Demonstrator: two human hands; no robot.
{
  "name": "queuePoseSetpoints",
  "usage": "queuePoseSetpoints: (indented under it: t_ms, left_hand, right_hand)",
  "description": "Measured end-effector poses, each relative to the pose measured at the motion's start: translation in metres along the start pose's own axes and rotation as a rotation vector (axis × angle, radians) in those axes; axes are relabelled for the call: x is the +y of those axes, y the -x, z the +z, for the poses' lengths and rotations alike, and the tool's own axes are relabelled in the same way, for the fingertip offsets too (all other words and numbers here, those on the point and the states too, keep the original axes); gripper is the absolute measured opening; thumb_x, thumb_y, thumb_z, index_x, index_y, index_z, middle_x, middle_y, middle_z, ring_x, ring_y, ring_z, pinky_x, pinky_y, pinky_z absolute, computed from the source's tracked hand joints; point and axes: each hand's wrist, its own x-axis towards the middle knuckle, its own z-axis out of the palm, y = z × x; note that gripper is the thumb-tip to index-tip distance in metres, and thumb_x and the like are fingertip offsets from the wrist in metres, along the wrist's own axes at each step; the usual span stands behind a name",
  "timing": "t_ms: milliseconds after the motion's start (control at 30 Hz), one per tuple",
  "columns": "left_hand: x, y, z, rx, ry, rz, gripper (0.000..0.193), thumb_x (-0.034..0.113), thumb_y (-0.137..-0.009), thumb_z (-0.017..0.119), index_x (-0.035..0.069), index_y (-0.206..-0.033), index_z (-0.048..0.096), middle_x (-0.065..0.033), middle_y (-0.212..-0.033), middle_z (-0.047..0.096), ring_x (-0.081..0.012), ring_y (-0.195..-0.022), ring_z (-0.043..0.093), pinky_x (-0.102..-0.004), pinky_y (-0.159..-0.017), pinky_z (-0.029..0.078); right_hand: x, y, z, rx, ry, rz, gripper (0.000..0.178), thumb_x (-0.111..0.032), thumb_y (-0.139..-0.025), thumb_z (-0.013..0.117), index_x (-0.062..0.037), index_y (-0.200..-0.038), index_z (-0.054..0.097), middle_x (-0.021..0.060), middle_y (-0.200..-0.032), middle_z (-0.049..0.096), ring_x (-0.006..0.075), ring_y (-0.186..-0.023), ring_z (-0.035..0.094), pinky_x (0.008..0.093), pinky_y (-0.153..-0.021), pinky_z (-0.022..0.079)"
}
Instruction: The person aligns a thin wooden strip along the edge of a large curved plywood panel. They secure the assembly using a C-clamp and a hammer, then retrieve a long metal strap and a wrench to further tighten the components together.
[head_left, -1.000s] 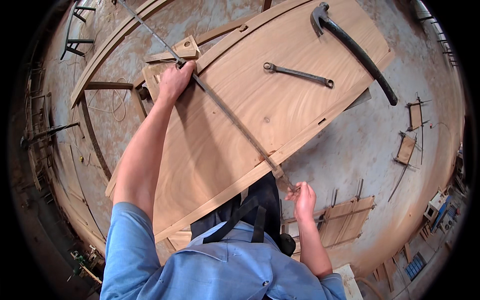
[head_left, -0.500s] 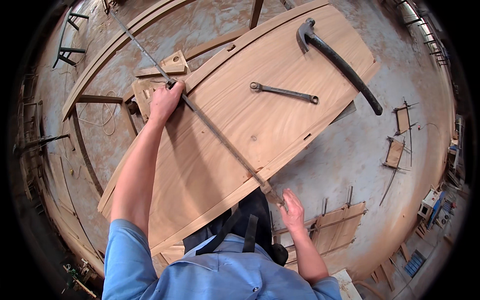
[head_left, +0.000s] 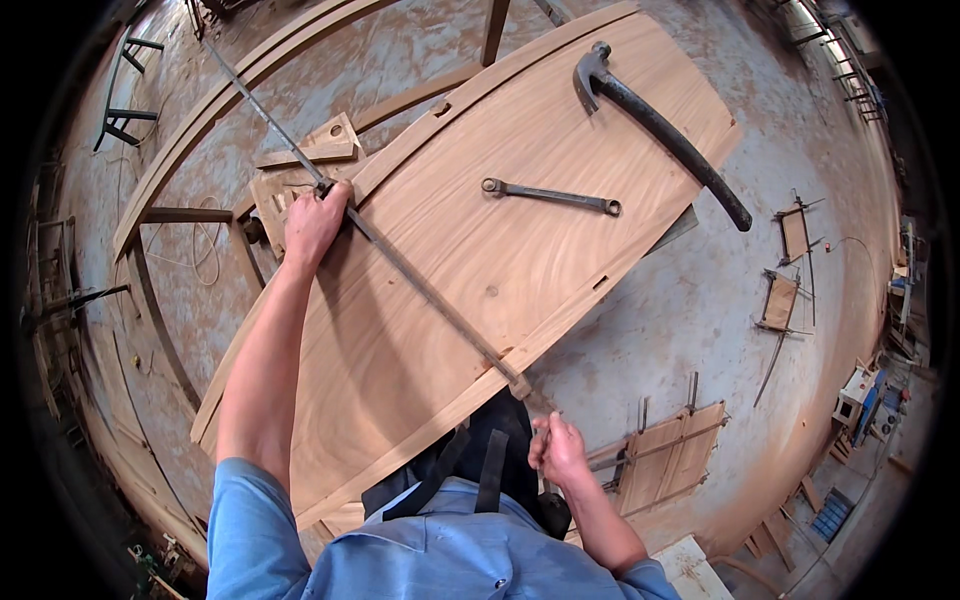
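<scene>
A long metal bar clamp point(head_left: 425, 288) lies across a pale wooden panel point(head_left: 440, 220) with raised edge rails. At the panel's far left edge, my left hand point(head_left: 315, 222) is closed around the clamp by its sliding jaw. By the near edge, my right hand point(head_left: 562, 452) has its fingers curled at the clamp's screw end, just below the screw head point(head_left: 520, 388); the handle is mostly hidden by the fingers. A double-ended ring wrench point(head_left: 552, 196) rests on the panel. Farther right lies a claw hammer point(head_left: 665, 130), its handle sticking out past the panel's edge.
Curved wooden frame pieces point(head_left: 190, 150) stand beyond the panel on the left, with small wood blocks point(head_left: 305, 155) beside it. Another clamped panel point(head_left: 670, 455) is at the lower right. Small clamped frames point(head_left: 780, 300) lie on the floor, and a dark metal stand point(head_left: 125, 90) is at upper left.
My right hand has moved down and left, its fingers going from stretched to curled. My left hand keeps its hold on the clamp. The whole view has shifted slightly.
</scene>
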Motion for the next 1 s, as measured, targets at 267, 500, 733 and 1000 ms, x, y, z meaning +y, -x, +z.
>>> queuePoseSetpoints:
  t_ms: [267,500,733,1000]
  left_hand:
    - [0.007,0.002,-0.003,0.031,0.168,-0.188,0.066,0.054,-0.082,0.050,-0.010,-0.089,0.065,-0.0351,-0.093,0.063,-0.0470,-0.098,0.061,-0.0479,-0.087,0.047]
    - [0.006,0.001,-0.005,-0.015,0.230,-0.193,0.068,0.055,-0.081,0.050,-0.011,-0.089,0.066,-0.0364,-0.093,0.063,-0.0455,-0.099,0.062,-0.0457,-0.089,0.048]
    - [0.001,-0.002,0.003,0.013,0.199,-0.201,0.071,0.057,-0.080,0.051,-0.011,-0.092,0.067,-0.0341,-0.095,0.065,-0.0449,-0.099,0.063,-0.0461,-0.090,0.048]
    - [0.001,-0.002,0.004,0.020,0.184,-0.241,0.071,0.058,-0.080,0.052,-0.011,-0.092,0.067,-0.0327,-0.094,0.066,-0.0437,-0.099,0.064,-0.0454,-0.091,0.047]
  right_hand:
    - [-0.010,0.028,0.005,0.360,1.156,-0.681,0.045,-0.018,-0.093,0.058,-0.0041,-0.133,0.043,0.0210,-0.102,0.060,0.0313,-0.086,0.060,0.0440,-0.074,0.050]
    - [-0.011,0.018,-0.006,0.172,1.585,-1.131,0.043,-0.011,-0.073,0.078,-0.0037,-0.112,0.061,0.0203,-0.130,0.051,0.0393,-0.119,0.051,0.0472,-0.100,0.042]
    - [-0.014,0.015,-0.005,0.085,1.346,-1.062,0.036,-0.012,-0.085,0.070,-0.0018,-0.116,0.056,0.0216,-0.130,0.052,0.0386,-0.112,0.058,0.0449,-0.090,0.051]
    - [-0.013,0.007,0.000,0.161,0.094,-0.181,0.033,-0.028,-0.104,0.042,0.0005,-0.119,0.047,0.0155,-0.084,0.064,0.0248,-0.077,0.067,0.0376,-0.073,0.056]
